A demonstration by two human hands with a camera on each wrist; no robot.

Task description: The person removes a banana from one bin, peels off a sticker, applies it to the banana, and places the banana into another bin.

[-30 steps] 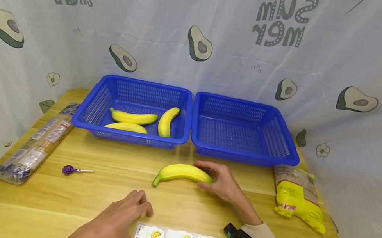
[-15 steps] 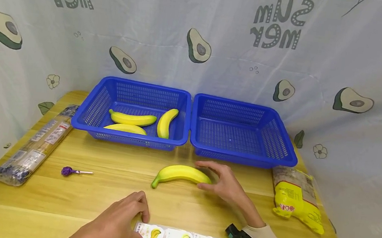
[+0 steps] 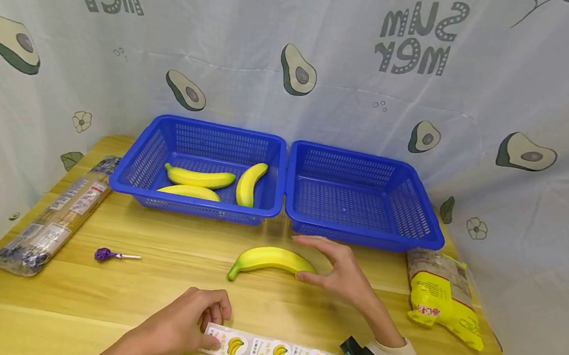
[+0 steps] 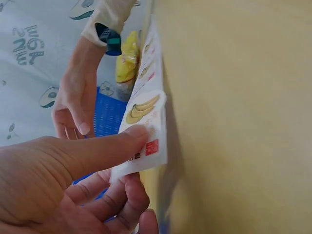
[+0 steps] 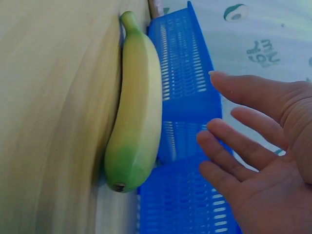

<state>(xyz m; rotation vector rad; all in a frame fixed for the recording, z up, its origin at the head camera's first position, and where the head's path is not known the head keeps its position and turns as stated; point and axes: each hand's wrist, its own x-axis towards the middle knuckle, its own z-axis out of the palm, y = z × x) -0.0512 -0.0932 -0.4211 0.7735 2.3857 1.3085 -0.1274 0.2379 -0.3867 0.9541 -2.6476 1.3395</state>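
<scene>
A strip of banana stickers (image 3: 269,354) lies near the table's front, its left end lifted. My left hand (image 3: 184,321) pinches that end between thumb and fingers, as the sticker strip (image 4: 144,112) in the left wrist view confirms. One yellow banana (image 3: 270,258) with green tips rests on the table in front of the baskets. My right hand (image 3: 339,271) hovers at the banana's right end, thumb and fingers spread. In the right wrist view a gap separates the right hand (image 5: 263,141) from the banana (image 5: 136,107).
Behind stand two blue baskets; the left basket (image 3: 195,198) contains 3 bananas, the right basket (image 3: 362,233) shows a bare floor. A purple lollipop (image 3: 104,254) and a long noodle package (image 3: 59,216) lie at left. A yellow bag (image 3: 442,295) lies at right.
My left hand has closed on the sticker strip's left end and raised it slightly. My right hand has let go of the banana and drawn slightly away. The banana stays put.
</scene>
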